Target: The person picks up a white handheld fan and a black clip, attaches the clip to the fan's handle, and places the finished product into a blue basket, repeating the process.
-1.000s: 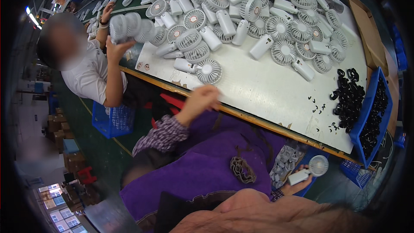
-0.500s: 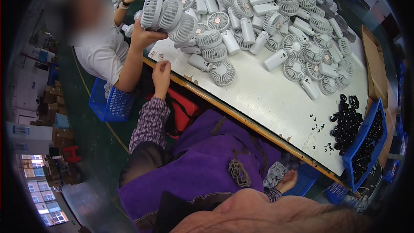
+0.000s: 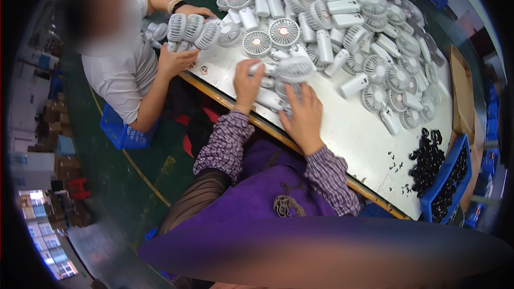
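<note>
White handheld fans lie heaped on the table, and my two hands are at the near edge of the pile. My left hand [image 3: 248, 84] is closed around the handle end of a white handheld fan [image 3: 296, 69], whose round head points right and is slightly blurred. Just below it another white fan handle [image 3: 269, 98] lies on the tabletop, its head partly covered. My right hand [image 3: 305, 119] reaches in from the right with fingers spread, the fingertips against the fan heads; it grips nothing that I can see.
Across the left corner a co-worker's hand [image 3: 176, 60] holds several white fans. Small black parts [image 3: 426, 152] lie piled on the table [image 3: 342, 139] at right, beside a blue bin [image 3: 425, 208] of more. A cardboard box [image 3: 461, 91] stands at the right edge.
My right hand has come up from below the table edge to the fans. My left hand has moved right onto a fan. The co-worker's fans have been lowered.
</note>
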